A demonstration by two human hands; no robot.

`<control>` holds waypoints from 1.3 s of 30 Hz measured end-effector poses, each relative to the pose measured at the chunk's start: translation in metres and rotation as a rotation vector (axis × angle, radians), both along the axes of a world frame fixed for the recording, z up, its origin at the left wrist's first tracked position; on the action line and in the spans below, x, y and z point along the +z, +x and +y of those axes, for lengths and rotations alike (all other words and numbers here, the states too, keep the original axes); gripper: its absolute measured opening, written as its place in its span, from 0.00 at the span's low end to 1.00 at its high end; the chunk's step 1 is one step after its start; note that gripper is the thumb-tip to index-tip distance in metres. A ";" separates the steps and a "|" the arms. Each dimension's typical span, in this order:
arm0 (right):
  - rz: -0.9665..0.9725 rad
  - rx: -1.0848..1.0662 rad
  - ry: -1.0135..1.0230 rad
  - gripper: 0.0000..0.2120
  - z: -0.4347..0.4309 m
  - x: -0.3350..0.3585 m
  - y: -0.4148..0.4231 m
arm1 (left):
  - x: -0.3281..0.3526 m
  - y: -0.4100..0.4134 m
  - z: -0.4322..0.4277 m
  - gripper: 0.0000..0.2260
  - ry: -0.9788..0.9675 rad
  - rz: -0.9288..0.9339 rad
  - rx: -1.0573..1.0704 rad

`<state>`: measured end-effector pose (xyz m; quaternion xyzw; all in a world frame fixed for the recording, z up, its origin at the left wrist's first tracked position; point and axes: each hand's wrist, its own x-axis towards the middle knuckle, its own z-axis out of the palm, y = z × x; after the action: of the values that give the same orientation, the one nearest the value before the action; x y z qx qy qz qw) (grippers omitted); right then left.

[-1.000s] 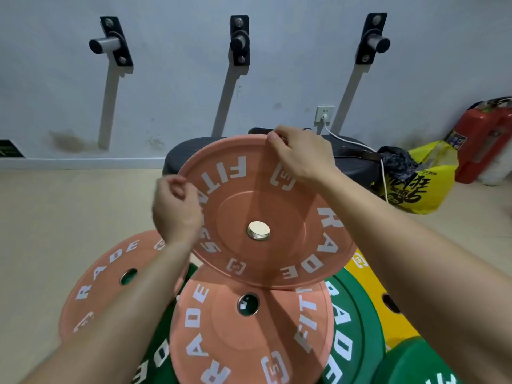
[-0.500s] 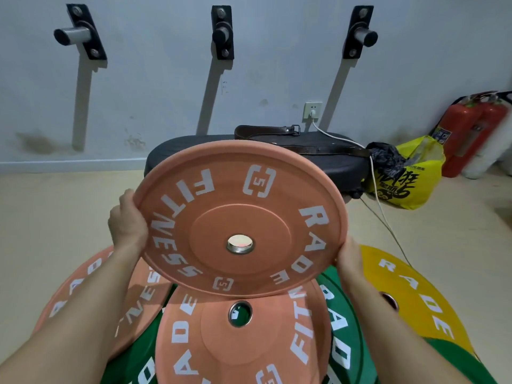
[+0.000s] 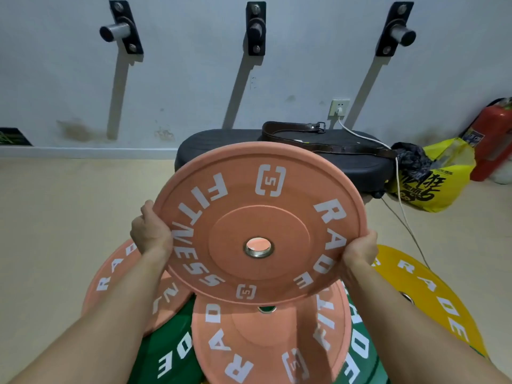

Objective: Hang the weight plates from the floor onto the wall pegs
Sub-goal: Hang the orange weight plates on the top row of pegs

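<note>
Head view: I log one plate lifted since a second ago.
Floor pile (image 3: 266,342): salmon, green and yellow plates overlapped at 6 o'clock.
Held plate (image 3: 260,217): salmon, mid-frame, clear of the pile, face tilted toward me.
Right hand (image 3: 360,249): curled on its rim at 4 o'clock; was at 12.
Left hand (image 3: 151,231): curled on the rim at 9 o'clock.
Pegs (image 3: 255,27): three, bare, 12 o'clock; I judge carrying comes next.
</note>
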<state>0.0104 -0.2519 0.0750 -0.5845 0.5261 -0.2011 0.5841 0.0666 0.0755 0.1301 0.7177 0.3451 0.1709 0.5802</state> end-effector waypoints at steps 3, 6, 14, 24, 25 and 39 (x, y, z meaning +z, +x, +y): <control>0.012 0.024 0.030 0.18 0.018 0.057 -0.005 | 0.047 -0.008 0.020 0.20 -0.026 0.031 0.021; 0.035 0.100 -0.070 0.17 0.038 0.143 -0.004 | 0.121 -0.010 0.046 0.20 -0.062 0.028 0.052; 0.076 0.247 -0.262 0.17 0.104 0.438 0.027 | 0.411 -0.007 0.120 0.19 -0.123 -0.074 0.089; -0.105 0.208 -0.260 0.18 0.218 0.801 0.067 | 0.778 0.029 0.245 0.22 -0.058 -0.271 0.049; -0.154 0.185 -0.190 0.20 0.226 0.822 0.073 | 0.801 0.031 0.252 0.21 -0.053 -0.298 0.056; -0.596 0.304 -0.028 0.24 0.300 1.063 0.161 | 1.026 0.093 0.315 0.22 -0.046 -0.568 0.153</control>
<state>0.1718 0.0485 1.1378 -0.5798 0.2361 -0.2811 0.7274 0.1594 0.3904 1.1561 0.5997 0.2259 0.4002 0.6551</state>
